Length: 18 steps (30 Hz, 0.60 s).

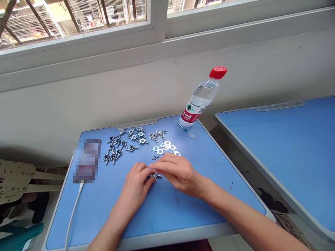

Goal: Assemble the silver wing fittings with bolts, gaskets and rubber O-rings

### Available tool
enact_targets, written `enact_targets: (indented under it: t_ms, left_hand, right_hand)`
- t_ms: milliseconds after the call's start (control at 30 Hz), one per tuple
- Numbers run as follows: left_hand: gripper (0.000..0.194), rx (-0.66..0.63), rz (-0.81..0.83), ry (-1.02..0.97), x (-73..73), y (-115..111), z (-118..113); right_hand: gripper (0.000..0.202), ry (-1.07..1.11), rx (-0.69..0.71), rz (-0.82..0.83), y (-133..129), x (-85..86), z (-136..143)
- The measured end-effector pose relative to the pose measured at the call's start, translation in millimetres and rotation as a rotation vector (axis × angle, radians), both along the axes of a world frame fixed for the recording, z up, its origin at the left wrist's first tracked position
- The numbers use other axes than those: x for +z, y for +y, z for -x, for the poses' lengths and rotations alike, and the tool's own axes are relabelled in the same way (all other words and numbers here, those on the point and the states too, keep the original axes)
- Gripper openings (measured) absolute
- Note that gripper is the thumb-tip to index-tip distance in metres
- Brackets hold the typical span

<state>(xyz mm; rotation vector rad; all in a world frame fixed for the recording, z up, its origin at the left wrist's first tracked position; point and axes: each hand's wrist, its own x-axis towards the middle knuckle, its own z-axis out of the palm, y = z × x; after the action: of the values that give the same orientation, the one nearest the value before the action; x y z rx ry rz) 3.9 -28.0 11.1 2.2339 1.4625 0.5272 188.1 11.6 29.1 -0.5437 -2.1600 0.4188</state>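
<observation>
Pinching a small metal part [155, 176] in the left hand [137, 178], just below the frame's centre, over the blue counter [183, 212]. Holding the right hand [180, 171] curled over the same part; impossible to tell whether gripping anything. Best to brace both hands on the counter, press gently and squarely, and steer clear of the tiny pieces [155, 158] just above.

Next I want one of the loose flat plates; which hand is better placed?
Probably the right hand: it is right beside the flat plates, nearer than the left hand, which seems to steady a small metal part.
</observation>
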Motion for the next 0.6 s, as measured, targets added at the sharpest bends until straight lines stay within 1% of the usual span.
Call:
enact_targets:
  t_ms: [67,133,267,333,400,500,533,600]
  left_hand:
    - [0.008,0.000,-0.019,0.008,-0.3,0.2,-0.4]
    - [0.008,0.000,-0.030,0.004,-0.3,0.0,-0.6]
    - [0.011,0.001,-0.013,-0.009,0.9,-0.6,-0.3]
    - [0.013,-0.005,-0.002,-0.014,1.7,-0.5,-0.2]
    - [0.011,-0.006,-0.003,0.001,2.2,-0.2,-0.3]
    - [0.009,-0.001,-0.004,0.024,2.0,0.8,-0.4]
    - [0.009,-0.001,0.003,0.017,1.6,1.0,-0.4]
    - [0.009,-0.006,0.018,-0.010,0.7,1.4,0.0]
  right_hand:
    - [0.022,-0.028,-0.047,-0.063,-1.5,-1.5,1.8]
    - [0.022,-0.054,-0.045,-0.100,-3.0,-1.3,2.8]
    - [0.028,-0.012,0.041,-0.069,-3.3,-0.3,1.6]
    - [0.029,0.023,0.030,-0.058,-2.3,-2.3,1.2]
    - [0.025,0.035,-0.017,-0.068,-1.4,-5.0,1.5]
    - [0.018,-0.004,-0.071,-0.085,-1.2,-6.0,2.2]
    - [0.019,-0.021,-0.066,-0.079,-1.3,-5.3,2.1]
    - [0.023,-0.031,-0.015,-0.040,-1.3,-3.2,1.6]
